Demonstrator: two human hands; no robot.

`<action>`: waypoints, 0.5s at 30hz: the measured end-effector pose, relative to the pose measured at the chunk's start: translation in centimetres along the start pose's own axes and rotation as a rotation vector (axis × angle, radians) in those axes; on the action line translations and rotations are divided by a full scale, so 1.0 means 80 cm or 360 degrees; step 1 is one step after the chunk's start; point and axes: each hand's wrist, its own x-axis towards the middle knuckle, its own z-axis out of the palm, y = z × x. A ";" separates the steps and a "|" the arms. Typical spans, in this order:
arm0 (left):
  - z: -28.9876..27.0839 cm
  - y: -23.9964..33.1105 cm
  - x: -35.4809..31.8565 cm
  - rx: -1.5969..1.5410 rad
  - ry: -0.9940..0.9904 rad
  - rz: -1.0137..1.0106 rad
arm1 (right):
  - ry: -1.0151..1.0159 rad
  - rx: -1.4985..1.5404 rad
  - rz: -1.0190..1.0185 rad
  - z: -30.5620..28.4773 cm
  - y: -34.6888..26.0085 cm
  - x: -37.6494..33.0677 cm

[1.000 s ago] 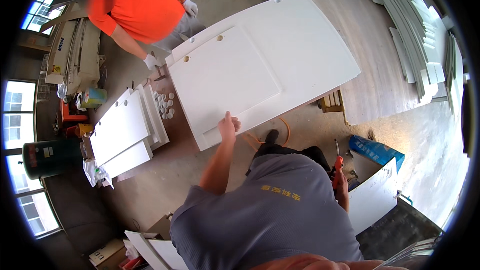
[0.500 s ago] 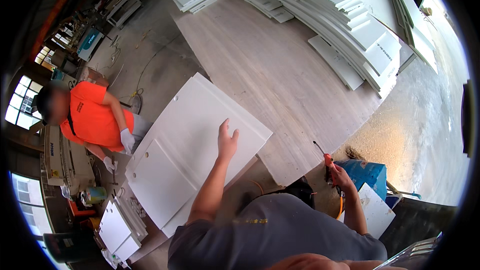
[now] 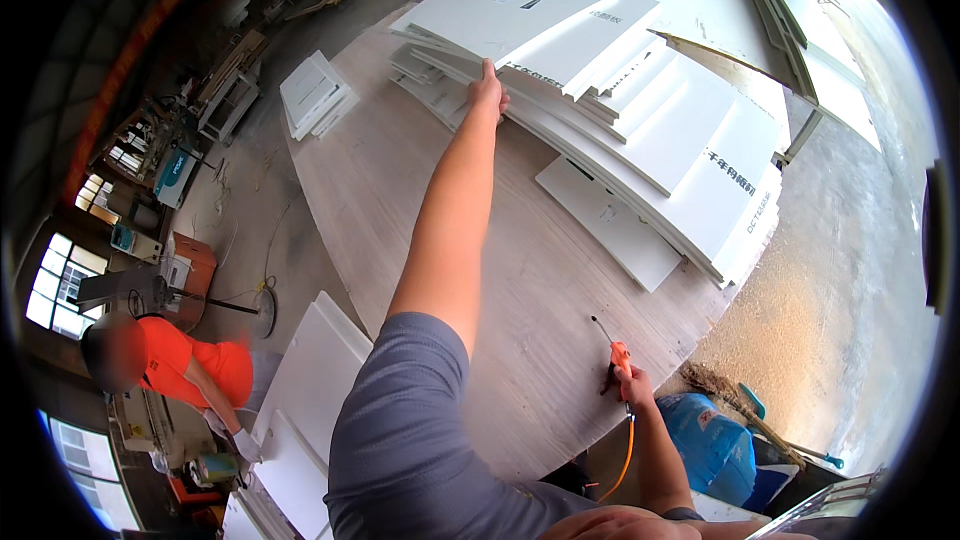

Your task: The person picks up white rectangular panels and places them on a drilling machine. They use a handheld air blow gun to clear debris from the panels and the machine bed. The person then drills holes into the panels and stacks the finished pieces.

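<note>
My left arm reaches far forward across the wooden table point(image 3: 420, 210). Its hand point(image 3: 487, 95) is closed on the near edge of a white board point(image 3: 495, 5), the top one at the left end of a fanned stack; part of the fingers is hidden. In my right hand point(image 3: 634, 388), low over the table's near right part, is an orange air blow gun point(image 3: 620, 354). Its thin nozzle points forward and left, and an orange hose point(image 3: 626, 460) hangs from it.
A small pile of white panels point(image 3: 312, 95) lies at the table's far left. At left, a co-worker in an orange shirt point(image 3: 222, 368) bends over more white boards point(image 3: 318, 370). A blue bag point(image 3: 705, 445) stands by the near right edge, with sawdust point(image 3: 770, 320) on the floor beyond.
My left hand has gone from above the white panels at near left to the far stack and taken hold of a board. The blow gun has shifted slightly left. The co-worker has bent lower.
</note>
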 end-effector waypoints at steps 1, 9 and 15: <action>0.004 0.004 0.021 -0.0011 -0.0021 -0.0020 | 0.0059 -0.0023 -0.0026 0.002 0.002 0.006; -0.005 -0.024 0.032 -0.0576 -0.0463 0.0078 | 0.0419 0.0093 -0.0097 0.031 -0.012 0.004; -0.083 -0.121 -0.199 -0.1238 -0.0913 -0.0081 | 0.0450 -0.0110 -0.0213 0.028 -0.010 0.006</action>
